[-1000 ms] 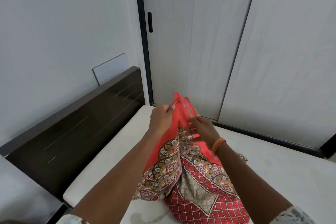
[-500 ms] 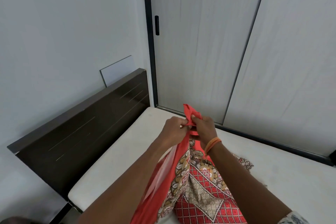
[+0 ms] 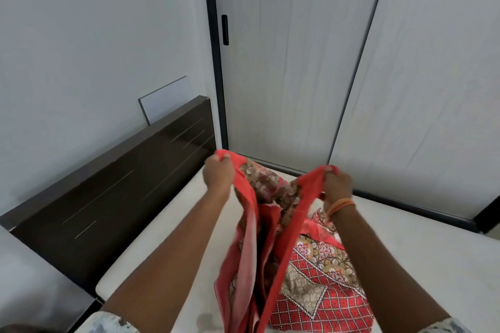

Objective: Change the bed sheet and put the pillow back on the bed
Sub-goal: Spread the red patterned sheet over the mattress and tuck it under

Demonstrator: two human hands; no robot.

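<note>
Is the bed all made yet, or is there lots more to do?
Not yet. Done: the mattress is bare, so the old sheet looks gone. In hand: the left hand and right hand each grip the red edge of the patterned sheet and hold it open, still bunched. Left: spreading it flat and bringing the pillow, which isn't in view.

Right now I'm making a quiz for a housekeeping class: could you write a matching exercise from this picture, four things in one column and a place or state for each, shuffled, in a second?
Things:
1. red patterned bed sheet
2. dark brown wooden headboard
3. bare white mattress
4. orange wrist band

Places or states:
A. stands against the pale wall
B. lies uncovered under the cloth
C. sits on the right forearm
D. gripped by its red edge in the left hand and right hand, which are held apart

Pairs: 1-D, 2-A, 3-B, 4-C
</note>
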